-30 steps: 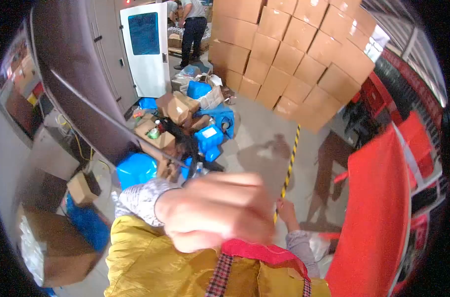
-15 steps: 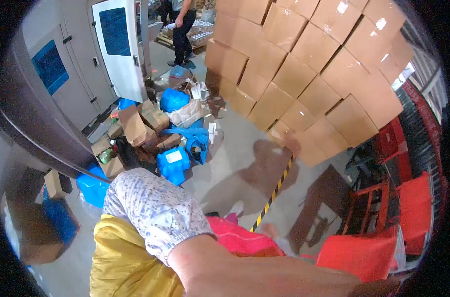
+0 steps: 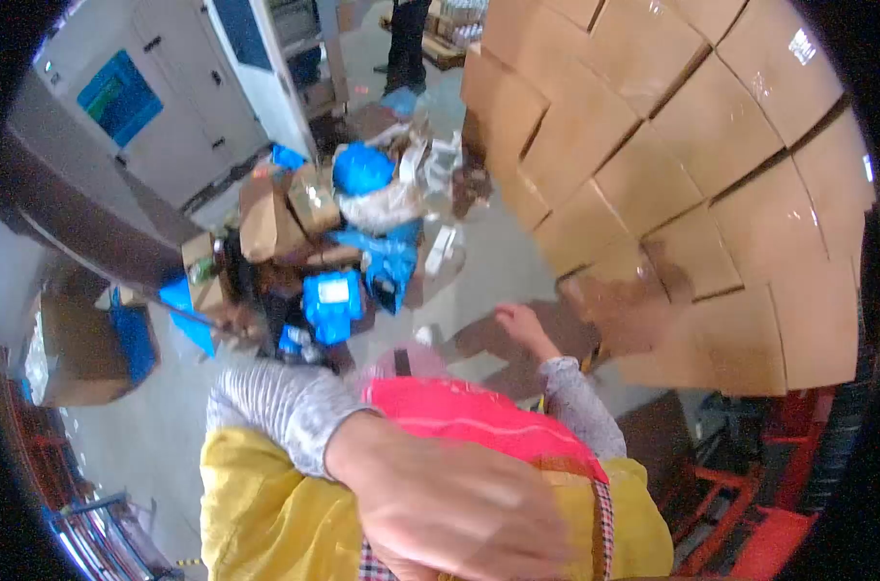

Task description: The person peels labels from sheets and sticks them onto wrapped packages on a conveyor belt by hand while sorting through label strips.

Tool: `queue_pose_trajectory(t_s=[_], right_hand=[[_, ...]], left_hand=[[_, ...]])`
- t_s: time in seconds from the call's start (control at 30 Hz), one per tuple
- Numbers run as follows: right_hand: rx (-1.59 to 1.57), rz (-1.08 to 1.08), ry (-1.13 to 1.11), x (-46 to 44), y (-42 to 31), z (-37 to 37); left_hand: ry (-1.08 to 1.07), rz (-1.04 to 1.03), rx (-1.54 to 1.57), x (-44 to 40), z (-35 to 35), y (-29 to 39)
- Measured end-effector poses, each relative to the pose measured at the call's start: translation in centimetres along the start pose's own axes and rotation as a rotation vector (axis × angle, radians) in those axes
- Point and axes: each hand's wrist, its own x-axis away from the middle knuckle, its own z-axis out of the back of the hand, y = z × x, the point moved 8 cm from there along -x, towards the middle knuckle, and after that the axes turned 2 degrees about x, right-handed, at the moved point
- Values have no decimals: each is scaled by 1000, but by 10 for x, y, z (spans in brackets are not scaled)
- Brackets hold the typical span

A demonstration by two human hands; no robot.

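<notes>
My left hand [image 3: 449, 504] is close to the camera, in front of my chest over the red apron [image 3: 478, 416]. Motion smears its fingers, and nothing shows in it. My right hand [image 3: 525, 327] hangs lower beyond the apron, above the floor, its fingers loosely stretched with nothing held. Yellow cloth [image 3: 265, 504] covers my upper arms, with patterned grey-white sleeves [image 3: 285, 412] below it.
Stacked cardboard boxes [image 3: 633, 184] form a wall at right. On the floor ahead lie blue bags [image 3: 331, 305], opened cartons [image 3: 270, 218] and scraps. A white cabinet door [image 3: 251, 68] stands ajar. A person's dark-clothed leg [image 3: 406, 48] shows at the back. Red metal frames [image 3: 721, 494] stand at lower right.
My left hand has drawn back into view from the lower right. My right hand now shows clearly beyond the apron. The view has shifted, bringing the box wall nearer.
</notes>
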Motion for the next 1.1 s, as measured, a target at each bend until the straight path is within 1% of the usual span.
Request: queue_pose_trajectory(t_s=[0.03,0.07,0.1,0.13,0.17,0.2,0.3,0.4,0.5,0.53,0.63,0.67,0.73,0.77,0.8,0.87,0.9,0.97,1.03,1.1], right_hand=[[-29,-3,-57,-27,-4,8],[7,81,-72,-47,-23,27],[-16,97,-96,-78,-24,30],[-35,103,-120,-107,-21,37],[-49,102,-150,-130,-16,43],[-94,29,-239,-163,-3,46],[-320,-73,-254,-249,12,67],[-306,-41,-284,-336,3,91],[-343,41,-325,-400,-19,101],[-340,55,-355,-417,-24,103],[-313,6,-502,-471,-55,120],[-318,50,-511,-504,-54,119],[-435,159,-452,-583,-77,139],[-472,239,-397,-632,-90,151],[-502,334,-286,-678,-112,171],[-665,120,-133,-786,-140,204],[-772,230,-69,-829,-163,227],[-885,122,-56,-888,-209,265],[-898,-102,-246,-939,-229,260],[-786,-175,-465,-961,-244,235]], left_hand=[[-57,-26,-375,11,22,-5],[120,-83,-942,29,46,10],[319,-372,-1032,27,72,27],[565,-637,-1136,37,96,40],[831,-891,-1309,23,124,40],[866,-982,-1365,16,147,34],[719,-951,-1415,17,193,22],[680,-933,-1483,16,233,2],[656,-894,-1560,6,269,-21],[654,-879,-1587,1,278,-28],[623,-840,-1683,-11,310,-62],[612,-826,-1714,-16,322,-77],[596,-797,-1769,-25,350,-110],[581,-804,-1797,-29,364,-129],[583,-783,-1824,-35,379,-146],[584,-751,-1907,-45,408,-178],[583,-727,-1951,-52,423,-191],[602,-679,-2024,-63,455,-215],[641,-599,-2098,-72,491,-240],[683,-518,-2186,-75,513,-259]])
